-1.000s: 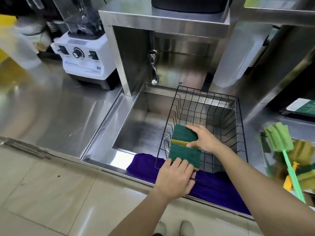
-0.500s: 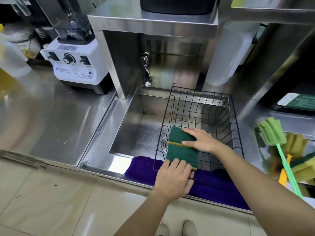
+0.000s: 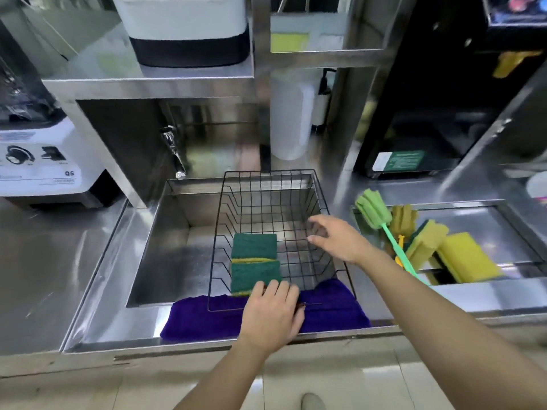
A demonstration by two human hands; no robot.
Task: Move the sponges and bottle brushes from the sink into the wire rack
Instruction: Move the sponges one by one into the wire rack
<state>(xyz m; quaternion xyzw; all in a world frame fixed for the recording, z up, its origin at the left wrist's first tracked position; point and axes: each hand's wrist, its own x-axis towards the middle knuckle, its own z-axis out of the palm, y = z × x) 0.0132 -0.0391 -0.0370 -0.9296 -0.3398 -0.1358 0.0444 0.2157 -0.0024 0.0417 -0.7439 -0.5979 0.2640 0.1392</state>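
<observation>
Now that the right hand [image 3: 334,239] has let go and opened, the green sponges [image 3: 254,263] lie in the wire rack [image 3: 322,202] mid-frame, the left hand [image 3: 272,312] pressing its front edge, while brushes [image 3: 374,210] wait at right.

R hand [image 3: 334,241] off sponges [image 3: 254,263], grip open.

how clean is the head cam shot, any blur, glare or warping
Head view: the right hand is motion-smeared at the fingers, the left hand sharper; the wire rack and green sponges read clearly; glare streaks the steel counter; wide-angle bending bows the shelf posts at the edges; the blender and upper shelves are soft.
</observation>
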